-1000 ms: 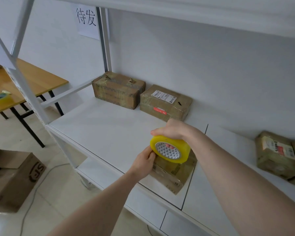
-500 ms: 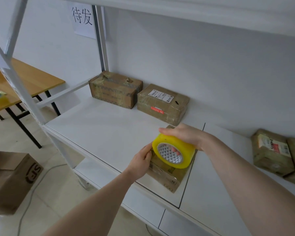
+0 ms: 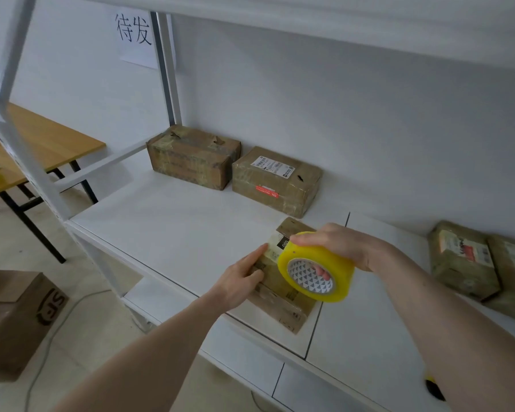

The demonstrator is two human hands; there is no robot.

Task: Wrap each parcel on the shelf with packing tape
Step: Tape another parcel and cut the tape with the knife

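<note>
While the right hand (image 3: pixel 336 246) grips the tape roll (image 3: pixel 315 267) from above, thumb over the rim and fingertips showing through the core, the main risk looks like the strip going down crooked or wrinkled. The roll sits tilted over the parcel (image 3: pixel 283 295), not square to it, so a pull from this angle could lay tape skewed across the top. Whether a free end is already stuck down cannot be told; the tape is too clear to see against the cardboard.

A second risk: the parcel lies near the front edge of the shelf (image 3: pixel 173 221), its near corner close to the lip. A hard tug on the roll could drag or tip it forward if the left hand (image 3: pixel 240 279) lets up. That hand rests on the parcel's left top edge, index finger straight and pressing toward the label, the other fingers partly bent against the side; it pins rather than clasps.

Both forearms reach in from below, the right crossing higher and bent at the wrist so the roll's open face turns toward the camera. Other parcels (image 3: pixel 275 181) stand at the back wall, well apart.
</note>
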